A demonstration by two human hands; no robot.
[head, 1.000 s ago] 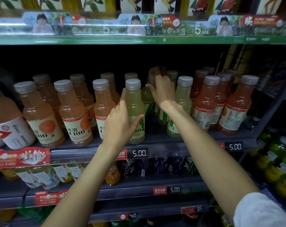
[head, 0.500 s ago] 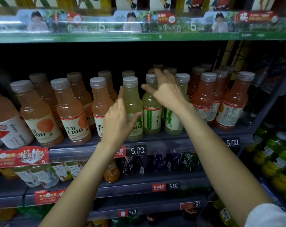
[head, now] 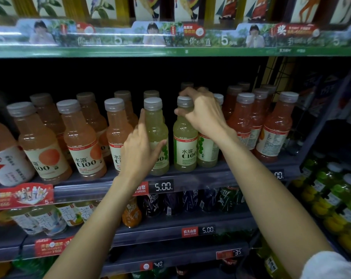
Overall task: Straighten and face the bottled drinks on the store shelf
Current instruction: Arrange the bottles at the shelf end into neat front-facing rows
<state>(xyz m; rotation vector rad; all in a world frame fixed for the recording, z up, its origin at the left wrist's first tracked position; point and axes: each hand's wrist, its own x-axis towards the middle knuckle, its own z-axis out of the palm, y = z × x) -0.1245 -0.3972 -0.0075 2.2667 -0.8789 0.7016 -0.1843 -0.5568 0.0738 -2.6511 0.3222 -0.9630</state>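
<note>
Rows of C100 bottled drinks stand on the middle shelf (head: 210, 176): orange ones (head: 84, 141) at left, pale green ones in the centre, red ones (head: 275, 129) at right. My left hand (head: 140, 152) wraps the front pale green bottle (head: 157, 127) at its label, index finger up along its side. My right hand (head: 202, 115) grips the neck and cap of the second pale green bottle (head: 185, 150), whose label faces forward. A third green bottle (head: 207, 152) stands just right of it, partly hidden by my right wrist.
A green promo strip (head: 170, 39) fronts the shelf above. Price tags reading 5.00 (head: 163, 186) line the shelf edge. Dark and tea bottles (head: 170, 202) fill the lower shelf. A side rack of green-yellow bottles (head: 335, 198) stands at right.
My right hand drew a pale green bottle from the back to the shelf front beside the left-hand bottle and shifted its grip onto the cap and neck. My left hand stayed put.
</note>
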